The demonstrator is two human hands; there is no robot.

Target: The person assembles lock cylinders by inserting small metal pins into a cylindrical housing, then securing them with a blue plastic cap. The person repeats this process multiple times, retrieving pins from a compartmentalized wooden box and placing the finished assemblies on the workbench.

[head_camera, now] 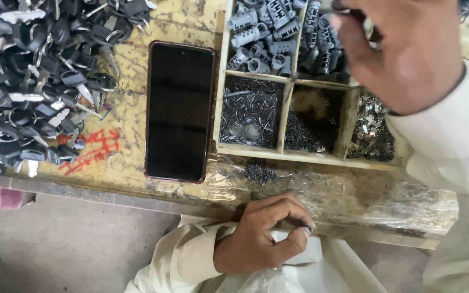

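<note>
Two hands: left [261, 239] fingers pinch something tiny, right [408, 49] fingers loosely spread over tray [280, 153]; a slip risks dropping it.

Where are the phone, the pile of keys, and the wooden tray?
phone [179, 111], head view, middle of its dark screen
pile of keys [33, 81], head view, centre of the heap
wooden tray [286, 111], head view, upright divider

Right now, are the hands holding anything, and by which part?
Left hand pinches something tiny between its fingertips; what it is cannot be told. Right hand appears to hold nothing.
</note>
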